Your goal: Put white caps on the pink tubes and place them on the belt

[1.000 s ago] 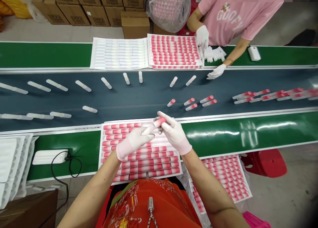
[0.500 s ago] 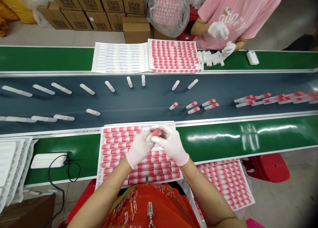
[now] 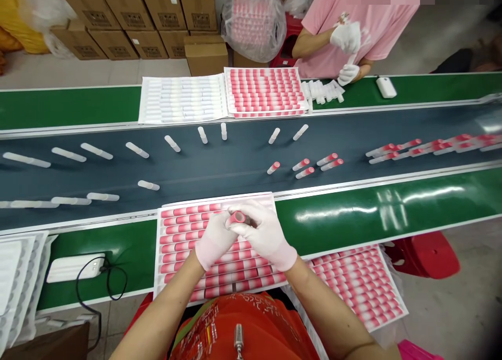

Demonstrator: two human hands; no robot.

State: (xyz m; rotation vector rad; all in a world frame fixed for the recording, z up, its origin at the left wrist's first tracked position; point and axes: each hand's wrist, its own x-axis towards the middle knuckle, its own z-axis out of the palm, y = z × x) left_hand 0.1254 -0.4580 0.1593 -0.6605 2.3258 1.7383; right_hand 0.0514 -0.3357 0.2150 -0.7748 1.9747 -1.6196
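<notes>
Between my gloved hands, over a tray of tubes, is a short pink tube whose open round end faces up toward me. My left hand is closed, its fingertips gripping the tube's left side. Wrapped round the other side, my right hand is closed too, and its thumb lies just below the tube's rim. My fingers hide the lower part of the tube. Rows of pink-and-white tubes lie in the tray under my hands.
A dark conveyor belt beyond the tray carries white tubes and pink-tipped tubes. Across it, a co-worker in white gloves stands beside filled trays. A white device with a black cable lies at left; a red stool stands at right.
The tube in my hands has shifted slightly left and turned so its open end faces me more. The co-worker's hands have moved closer together. My view has tilted slightly.
</notes>
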